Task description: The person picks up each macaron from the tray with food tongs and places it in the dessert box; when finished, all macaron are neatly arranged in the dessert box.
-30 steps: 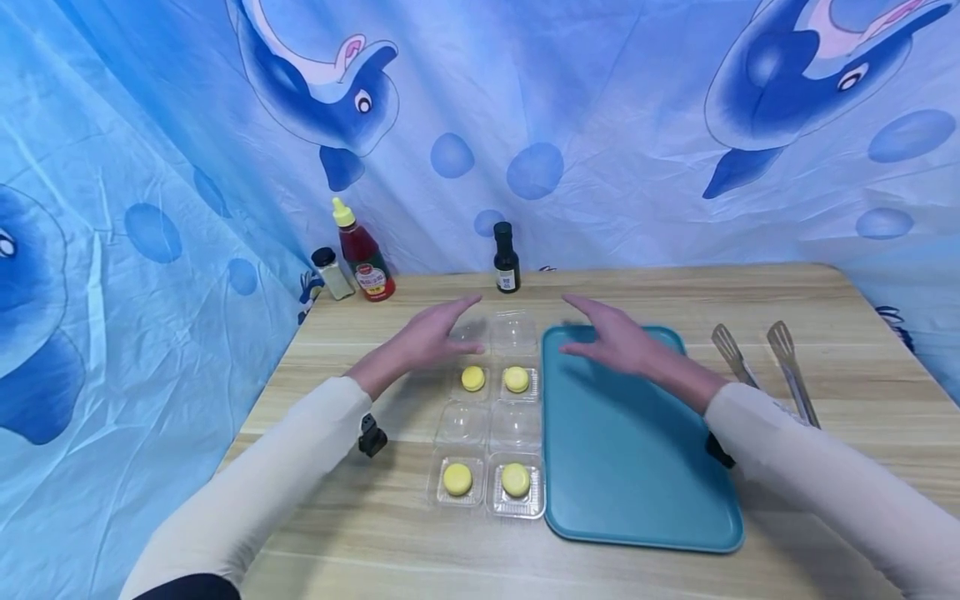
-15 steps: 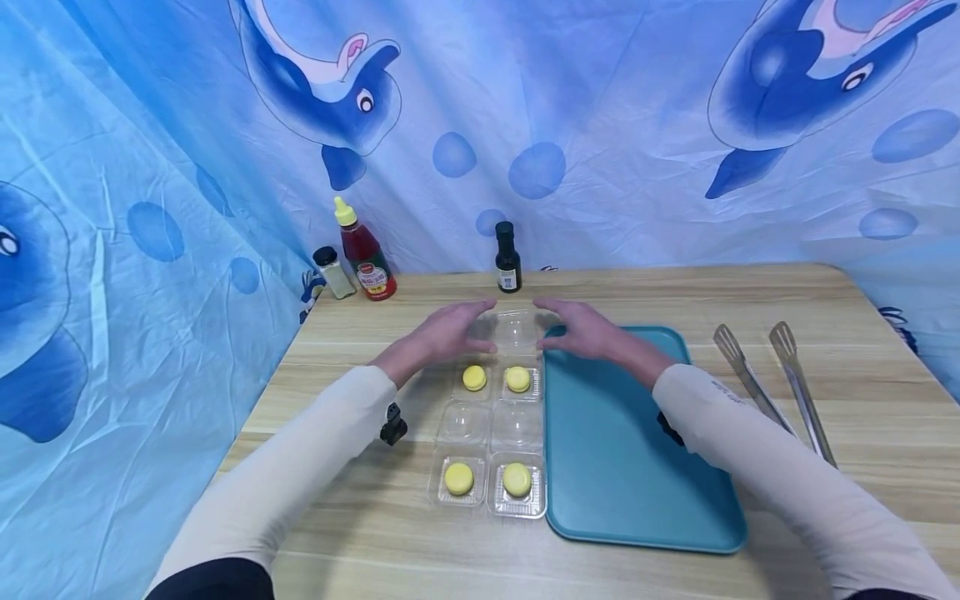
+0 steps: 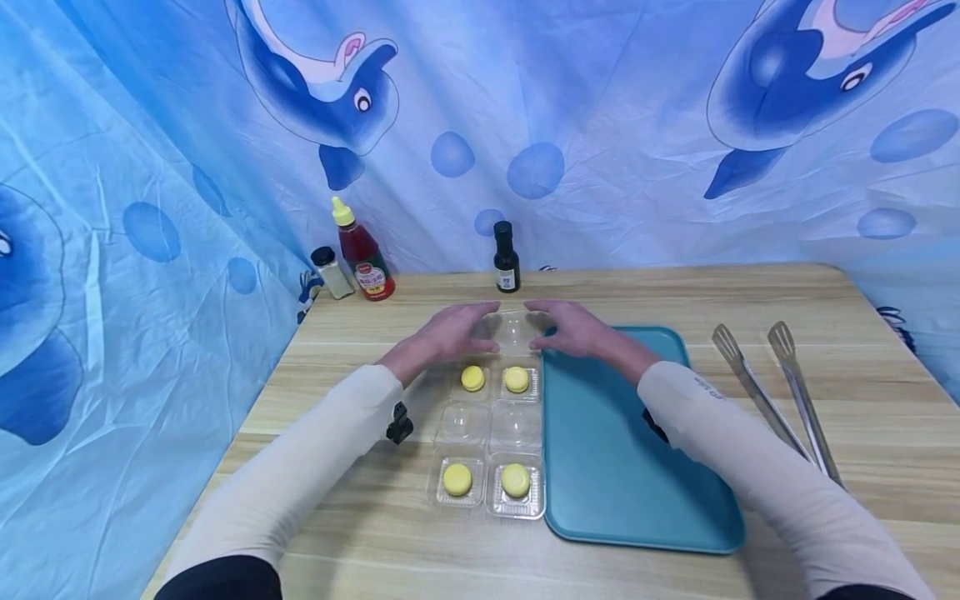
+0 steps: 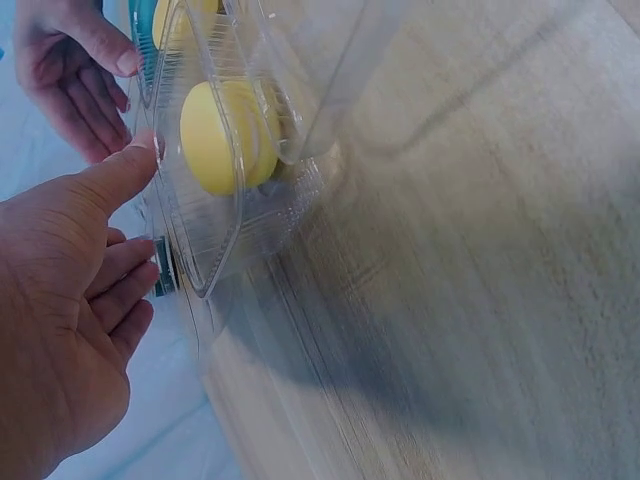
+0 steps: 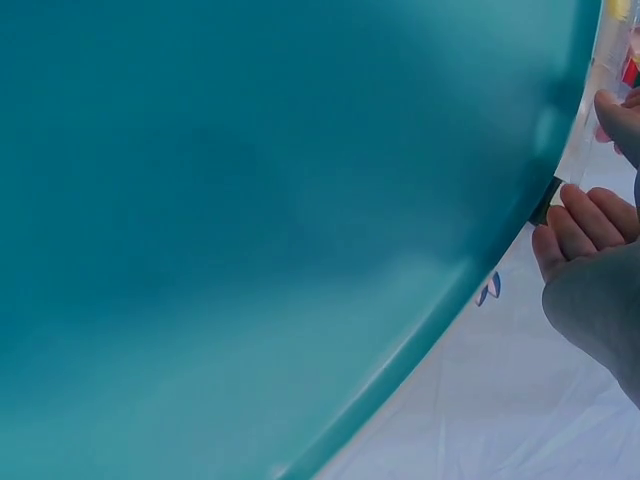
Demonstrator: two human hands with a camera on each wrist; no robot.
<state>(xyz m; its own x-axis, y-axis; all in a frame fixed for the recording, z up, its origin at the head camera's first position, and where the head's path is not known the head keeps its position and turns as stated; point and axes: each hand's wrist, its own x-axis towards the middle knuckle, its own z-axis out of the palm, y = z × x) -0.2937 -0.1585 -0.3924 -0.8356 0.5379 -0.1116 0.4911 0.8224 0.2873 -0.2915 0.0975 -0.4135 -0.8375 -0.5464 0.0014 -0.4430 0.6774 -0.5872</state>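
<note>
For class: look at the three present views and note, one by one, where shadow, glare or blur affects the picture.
Head view: bright and fairly sharp, soft shadow on the table beside the left sleeve; left wrist view: dark shadow across the wood, glints along the clear container; right wrist view: the tray shows shade, pale sheen and little sharp detail.

Bottle labels (image 3: 370,279) and sleeve print (image 3: 708,387) are unreadable (too small).
</note>
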